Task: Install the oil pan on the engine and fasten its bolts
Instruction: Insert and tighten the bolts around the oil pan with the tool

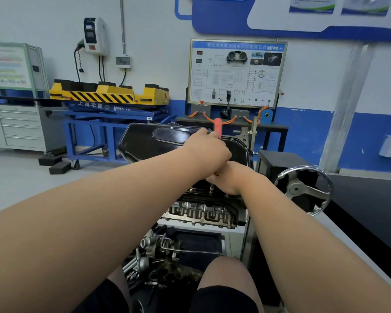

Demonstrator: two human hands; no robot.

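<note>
Left hand closed round a red-handled tool, handle sticking up past the knuckles; right hand just below the left and touching it, fingers curled at the tool's lower end; whether they grip it cannot be told. Black oil pan sits on top of the engine, under and beyond both hands; bolts stand proud along its near edge, just under the right hand; handwheel off to the right of the right hand.
</note>
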